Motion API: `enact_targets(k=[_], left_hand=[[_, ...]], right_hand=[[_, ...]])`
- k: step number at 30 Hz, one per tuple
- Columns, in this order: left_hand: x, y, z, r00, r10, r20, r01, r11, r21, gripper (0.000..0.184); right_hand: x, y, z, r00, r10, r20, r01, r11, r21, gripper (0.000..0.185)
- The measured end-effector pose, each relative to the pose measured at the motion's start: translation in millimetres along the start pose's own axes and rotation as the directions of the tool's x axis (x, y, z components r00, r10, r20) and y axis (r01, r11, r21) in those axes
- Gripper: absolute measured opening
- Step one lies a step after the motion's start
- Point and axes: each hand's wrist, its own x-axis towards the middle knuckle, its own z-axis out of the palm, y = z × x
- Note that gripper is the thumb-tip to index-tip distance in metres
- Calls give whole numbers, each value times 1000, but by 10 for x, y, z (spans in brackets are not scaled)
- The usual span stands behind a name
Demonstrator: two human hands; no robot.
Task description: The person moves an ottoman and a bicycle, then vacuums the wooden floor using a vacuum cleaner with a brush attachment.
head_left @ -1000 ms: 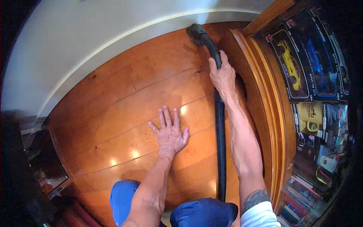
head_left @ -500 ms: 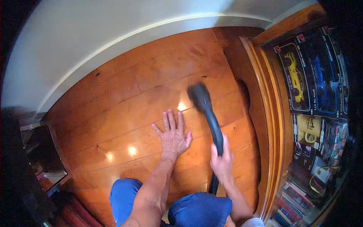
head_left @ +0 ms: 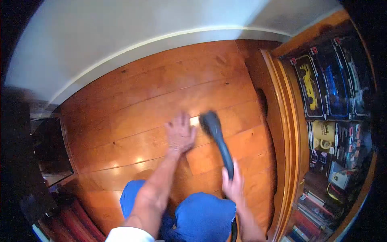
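Observation:
My right hand (head_left: 233,181) is wrapped round the black tube of a vacuum cleaner hose (head_left: 225,155). At the tube's far end is a dark brush head (head_left: 210,122), blurred at its bristles, on or just above the wooden floor (head_left: 161,94). To the left of the brush head, my left hand (head_left: 181,133) is open with its fingers stretched forward, slightly blurred. Whether its palm touches the boards I cannot tell. Behind my right forearm a lower stretch of the hose shows in part.
A wooden cabinet (head_left: 288,141) with boxed model cars (head_left: 308,86) and books (head_left: 316,209) stands along the right. A white wall with its skirting board (head_left: 161,39) curves across the far side. Dark framed panel (head_left: 52,151) and red fabric (head_left: 68,220) lie at left. My blue-clad knees (head_left: 205,215) are in front.
The brush head has come back toward me, with my right hand drawn nearer my knee. My left hand sits slightly farther left, its fingers less spread. The whole view has shifted a little.

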Motion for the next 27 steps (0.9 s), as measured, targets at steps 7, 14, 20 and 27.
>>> enact_targets(k=[7,14,20,27], left_hand=[[116,-1440,-665,958,-252,-137,284,902,326,83],[44,-1587,-609,982,-149,-119,180,927,329,89],[78,-1560,-655,984,-114,-140,151,943,295,90],[125,-1526,-764,970,-241,-11,235,934,267,91]], right_hand=[[-525,103,293,998,47,-34,-49,997,-60,52],[1733,-1052,915,993,-94,-65,94,996,-11,46],[2230,-1511,988,993,-72,-94,57,987,-150,45],[538,-1401,1000,953,301,45,-303,952,35,49]])
